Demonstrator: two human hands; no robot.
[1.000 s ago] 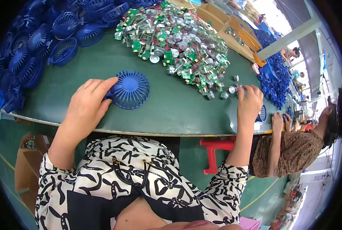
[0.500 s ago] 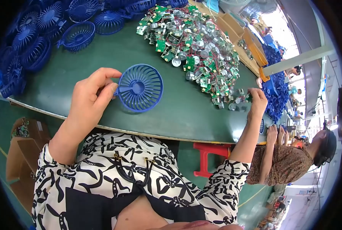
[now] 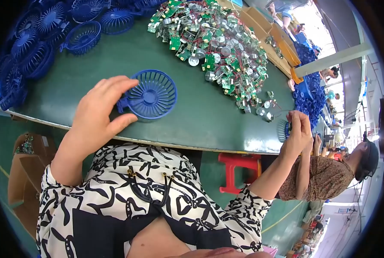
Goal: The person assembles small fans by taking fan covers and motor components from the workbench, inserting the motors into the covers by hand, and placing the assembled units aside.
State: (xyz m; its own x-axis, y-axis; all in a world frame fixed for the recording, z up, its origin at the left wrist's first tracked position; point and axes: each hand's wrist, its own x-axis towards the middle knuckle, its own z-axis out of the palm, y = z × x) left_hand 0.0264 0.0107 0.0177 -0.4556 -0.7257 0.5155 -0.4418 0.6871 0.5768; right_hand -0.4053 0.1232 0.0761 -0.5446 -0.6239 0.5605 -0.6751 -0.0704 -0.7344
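A round blue fan cover (image 3: 162, 88) with radial slats lies on the green table, its short clip towards my left hand (image 3: 98, 112). The fingers and thumb of that hand are spread on either side of the clip, apart from each other. Far to the right, my right hand (image 3: 300, 129) is pinched, with a bit of green circuit board and thin wires showing at its fingertips. Just beside it is another blue fan cover (image 3: 282, 130), partly hidden by the hand. Loose small motors (image 3: 267, 115) lie to the left of my right hand.
A large heap of green circuit boards with motors and red wires (image 3: 218, 51) covers the table's far side. Blue fan covers (image 3: 84, 36) are piled at the left. Beyond the pole lie more blue parts (image 3: 308, 92). A co-worker (image 3: 325, 178) sits at right, near a red stool (image 3: 239, 172).
My left fingers have opened from the fan cover's clip, and the cover has shifted slightly left. My right hand has moved right and nearer the table edge, away from the heap, carrying the circuit board.
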